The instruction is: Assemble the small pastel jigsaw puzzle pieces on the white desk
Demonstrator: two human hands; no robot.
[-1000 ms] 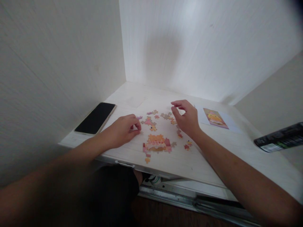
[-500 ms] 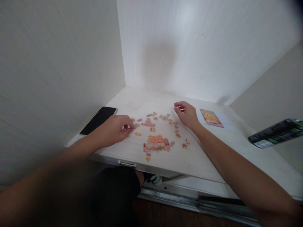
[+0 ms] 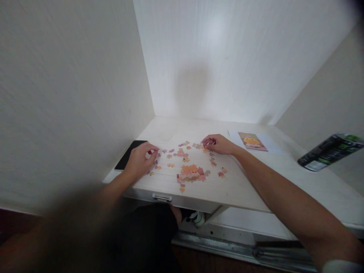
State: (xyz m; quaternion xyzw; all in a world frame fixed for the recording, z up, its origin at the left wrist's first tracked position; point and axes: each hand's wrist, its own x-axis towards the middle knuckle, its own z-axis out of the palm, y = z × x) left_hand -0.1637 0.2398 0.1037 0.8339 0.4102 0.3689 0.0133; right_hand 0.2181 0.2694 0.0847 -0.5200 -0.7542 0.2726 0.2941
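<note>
A partly joined jigsaw puzzle [image 3: 191, 174] lies near the table's front, showing orange, pink and cream. Loose puzzle pieces [image 3: 182, 153] are scattered behind it and to both sides. My left hand [image 3: 139, 160] is at the left end of the loose pieces, its thumb and index finger pinched together. Whatever lies between those fingertips is too small to tell. At the back right of the pieces, my right hand [image 3: 218, 144] has its fingers bent and drawn together just over a small cluster. Its fingertips partly hide that cluster, and any piece in them cannot be made out.
A black phone-like slab [image 3: 126, 155] lies by the left wall, partly behind my left hand. A reference picture [image 3: 252, 141] on white paper lies at the back right. A dark can [image 3: 327, 153] stands at the far right. A drawer handle [image 3: 162, 197] juts from the front.
My right hand has come down and left onto the back pieces. My left hand has shifted off to the left end, uncovering several pieces there. The view has shifted slightly.
</note>
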